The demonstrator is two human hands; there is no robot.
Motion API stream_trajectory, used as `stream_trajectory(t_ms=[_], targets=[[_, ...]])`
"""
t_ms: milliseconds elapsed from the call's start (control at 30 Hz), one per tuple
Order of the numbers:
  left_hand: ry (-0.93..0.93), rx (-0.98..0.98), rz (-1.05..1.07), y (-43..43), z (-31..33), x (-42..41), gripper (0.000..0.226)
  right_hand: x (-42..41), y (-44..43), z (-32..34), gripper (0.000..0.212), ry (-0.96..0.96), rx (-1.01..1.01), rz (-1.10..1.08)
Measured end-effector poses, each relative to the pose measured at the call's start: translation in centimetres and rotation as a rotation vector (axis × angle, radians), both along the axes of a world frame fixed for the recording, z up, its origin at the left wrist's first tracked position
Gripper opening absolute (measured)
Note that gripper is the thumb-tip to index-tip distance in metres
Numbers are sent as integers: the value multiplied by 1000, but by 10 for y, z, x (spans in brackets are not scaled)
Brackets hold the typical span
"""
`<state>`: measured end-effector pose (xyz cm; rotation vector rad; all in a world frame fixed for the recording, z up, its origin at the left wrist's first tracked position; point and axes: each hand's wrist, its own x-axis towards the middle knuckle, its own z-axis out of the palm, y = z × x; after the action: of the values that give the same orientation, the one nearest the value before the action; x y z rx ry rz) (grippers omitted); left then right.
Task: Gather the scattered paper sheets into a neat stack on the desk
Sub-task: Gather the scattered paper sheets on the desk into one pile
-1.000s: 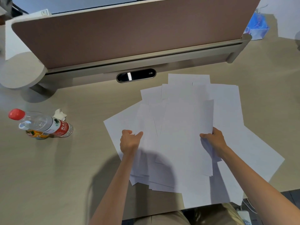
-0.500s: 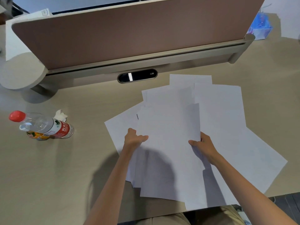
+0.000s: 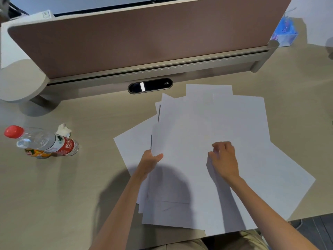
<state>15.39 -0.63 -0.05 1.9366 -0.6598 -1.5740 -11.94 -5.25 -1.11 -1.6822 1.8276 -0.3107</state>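
Note:
Several white paper sheets (image 3: pixel 183 134) lie overlapped on the beige desk (image 3: pixel 75 186), partly drawn together into a loose pile in the middle. More sheets (image 3: pixel 281 174) fan out to the right and over the front edge. My left hand (image 3: pixel 149 161) grips the left edge of the pile, thumb on top. My right hand (image 3: pixel 224 159) rests on top of the sheets with fingers relaxed and slightly blurred, holding nothing.
A plastic water bottle (image 3: pixel 45 141) with a red cap lies on its side at the left, a crumpled tissue (image 3: pixel 64 129) beside it. A brown divider panel (image 3: pixel 144 37) with a rail runs along the back. A blue box (image 3: pixel 285 33) stands at far right.
The sheets have been pushed together toward the left into a tighter pile. My right hand let go of the pile's right edge and now lies on top of the paper.

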Motion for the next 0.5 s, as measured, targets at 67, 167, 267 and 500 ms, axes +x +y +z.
stream_trajectory(t_ms=[67,167,267,500], targets=[[-40,-65,8,1,9,2,41,-11,3,-7,39,173,-60,116],[-89,-169,23,2,14,14,23,-20,8,-18,54,259,-48,232],[-177,-239,63,4,20,28,21,-20,10,-20,55,268,-47,225],[-91,-331,357,14,42,75,22,-16,8,-17,54,259,-80,214]])
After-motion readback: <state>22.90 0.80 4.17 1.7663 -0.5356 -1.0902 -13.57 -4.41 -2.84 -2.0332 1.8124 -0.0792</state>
